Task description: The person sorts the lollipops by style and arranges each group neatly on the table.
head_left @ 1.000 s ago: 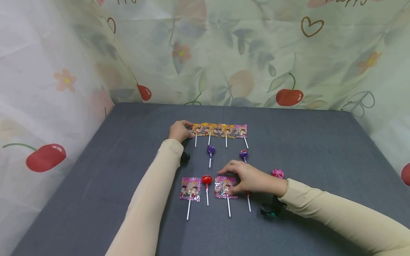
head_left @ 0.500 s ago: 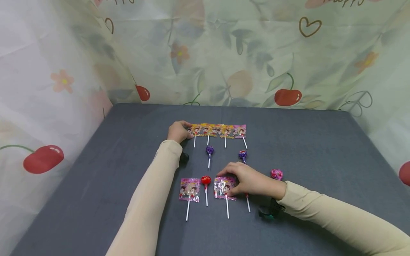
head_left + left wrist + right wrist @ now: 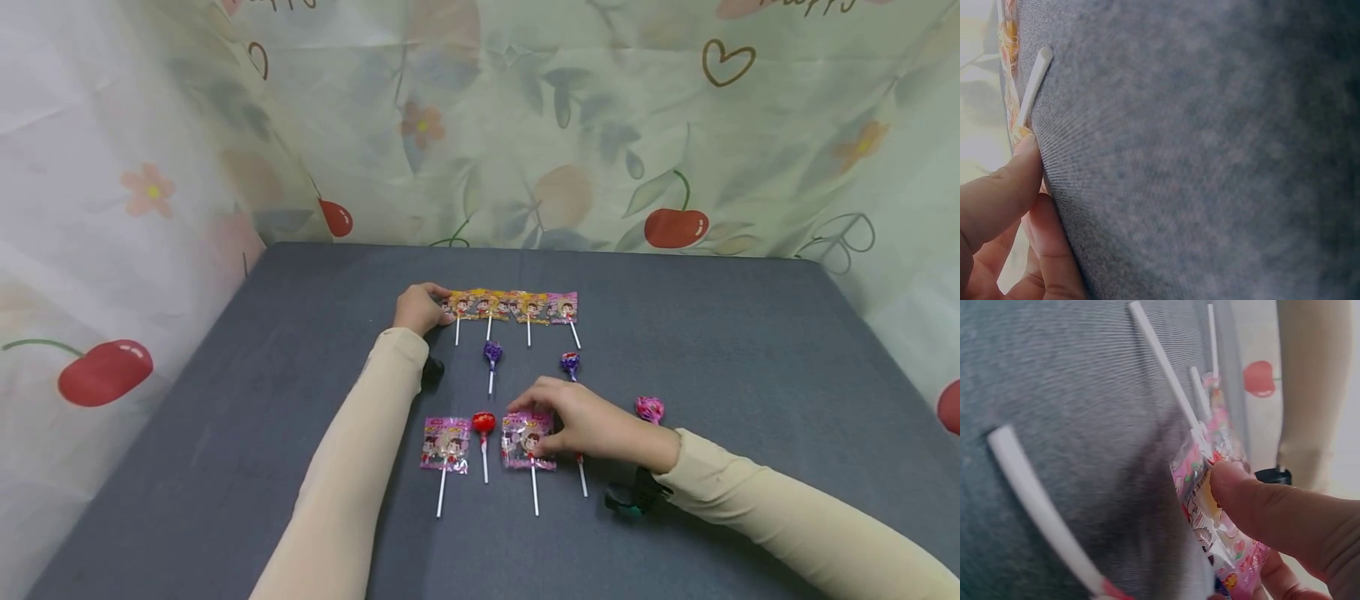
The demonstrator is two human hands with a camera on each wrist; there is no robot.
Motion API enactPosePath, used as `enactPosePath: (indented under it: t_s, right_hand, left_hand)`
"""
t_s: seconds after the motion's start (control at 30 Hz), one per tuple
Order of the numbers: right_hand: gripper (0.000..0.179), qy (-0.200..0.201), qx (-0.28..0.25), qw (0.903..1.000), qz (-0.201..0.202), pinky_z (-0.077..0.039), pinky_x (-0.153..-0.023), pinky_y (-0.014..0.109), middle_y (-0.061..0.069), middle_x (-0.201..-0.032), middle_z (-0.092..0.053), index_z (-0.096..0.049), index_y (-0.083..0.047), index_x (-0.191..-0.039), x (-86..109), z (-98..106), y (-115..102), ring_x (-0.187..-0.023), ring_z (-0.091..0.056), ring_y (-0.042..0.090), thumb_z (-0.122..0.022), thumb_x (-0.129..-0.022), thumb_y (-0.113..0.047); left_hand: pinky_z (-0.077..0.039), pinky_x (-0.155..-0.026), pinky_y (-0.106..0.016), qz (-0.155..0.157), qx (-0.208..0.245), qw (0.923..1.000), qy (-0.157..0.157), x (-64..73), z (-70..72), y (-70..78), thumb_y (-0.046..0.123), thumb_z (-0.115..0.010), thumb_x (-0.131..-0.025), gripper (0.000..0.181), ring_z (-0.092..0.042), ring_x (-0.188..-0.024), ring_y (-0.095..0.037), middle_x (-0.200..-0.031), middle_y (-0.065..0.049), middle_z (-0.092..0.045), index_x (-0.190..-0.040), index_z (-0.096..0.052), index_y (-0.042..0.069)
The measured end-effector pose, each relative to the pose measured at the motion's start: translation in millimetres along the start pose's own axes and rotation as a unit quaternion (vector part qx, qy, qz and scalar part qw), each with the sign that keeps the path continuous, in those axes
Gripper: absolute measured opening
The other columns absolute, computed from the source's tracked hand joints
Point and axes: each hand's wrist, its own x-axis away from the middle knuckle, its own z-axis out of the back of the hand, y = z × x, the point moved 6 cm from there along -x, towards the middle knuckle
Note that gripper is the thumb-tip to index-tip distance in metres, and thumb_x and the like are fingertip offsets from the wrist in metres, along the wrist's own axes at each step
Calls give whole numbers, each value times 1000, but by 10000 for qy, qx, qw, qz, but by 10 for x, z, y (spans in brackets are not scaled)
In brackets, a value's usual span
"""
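Observation:
At the left end of a row of wrapped lollipops, my left hand (image 3: 420,308) pinches the wrapper edge of a yellow-wrapped lollipop (image 3: 462,306). Its white stick (image 3: 1036,81) shows beyond the thumb in the left wrist view. My right hand (image 3: 592,423) holds a pink-wrapped lollipop (image 3: 517,442) between thumb and fingers, with the white stick pointing toward me. The right wrist view shows the thumb (image 3: 1266,506) lying across the clear and pink wrapper. To its left lie a red lollipop (image 3: 483,423) and another pink-wrapped lollipop (image 3: 446,442).
Two purple lollipops, one left (image 3: 492,352) and one right (image 3: 570,364), lie between the row and my right hand. Behind the right wrist shows a pink lollipop head (image 3: 649,408). A lollipop stick (image 3: 582,479) pokes out below that hand. Patterned cloth (image 3: 525,125) borders the dark table (image 3: 300,350).
Both hands stay almost where they were. The pink-wrapped lollipop in my right hand has shifted very slightly toward me.

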Motion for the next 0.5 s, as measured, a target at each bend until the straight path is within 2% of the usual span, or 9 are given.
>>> enactPosePath:
  t_s: [0.23,0.5]
  right_hand:
    - [45,117,-248,9996,103,-48,-69,23,-4,-105,-61,-67,-14,-120,34,94,-92,-83,-52,8,-81,-78,-17]
    - [44,377,-842,9957,67,-53,-64,21,-5,-106,-63,-68,-17,-120,110,159,-157,-79,-56,6,-81,-78,-14]
  left_hand:
    - [-36,-110,-41,24,-8,10000,32,0,2,-2,7,-79,-79,44,-44,-133,-31,-141,-12,-53,-121,-68,15]
    - [-35,-110,-41,42,-106,9999,44,23,8,23,7,-79,-79,46,-41,-135,-32,-143,-12,-51,-122,-68,16]
